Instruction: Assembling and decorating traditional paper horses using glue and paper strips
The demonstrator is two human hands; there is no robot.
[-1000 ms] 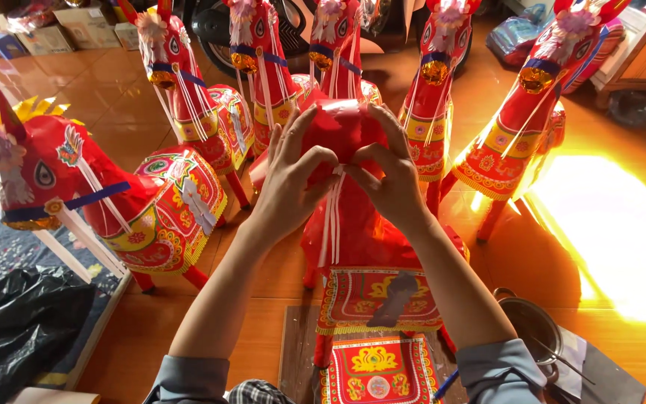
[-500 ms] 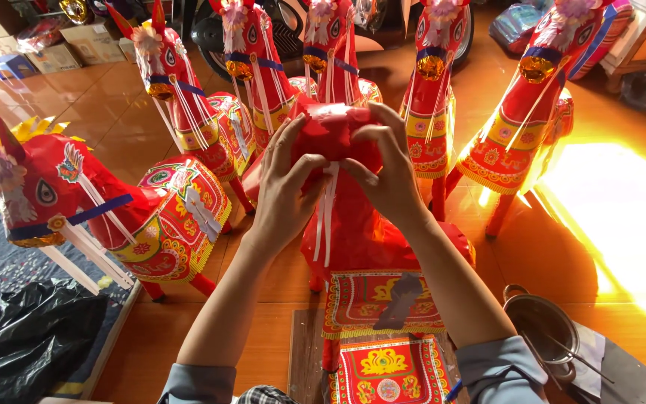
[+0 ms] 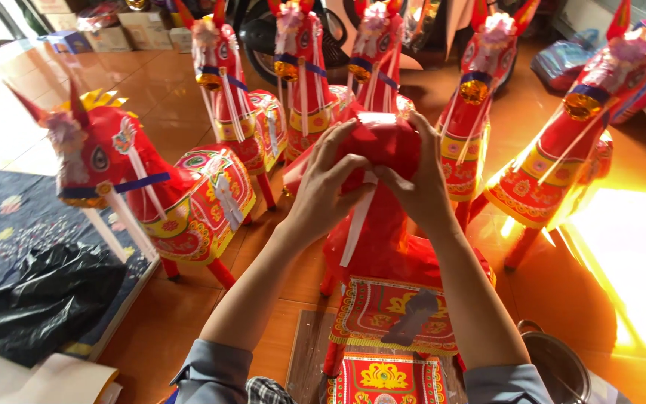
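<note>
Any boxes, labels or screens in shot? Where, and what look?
Cardboard boxes: far left on the floor, pale tan and white.
Small box: beside them, blue.
Wrapped bundle: far right, bluish plastic.
Black plastic bag: near left, on the mat.
No screens or signs visible.

**Hard sun from the right, glare on the floor**

Strong daylight enters at the right of the frame and burns a blown-out orange patch onto the tiled floor point(image 3: 641, 277). The upper left is washed pale. The centre is sharp and saturated; straight lines bend toward the edges. Both forearms cast soft shadows downward at lower centre.
</note>
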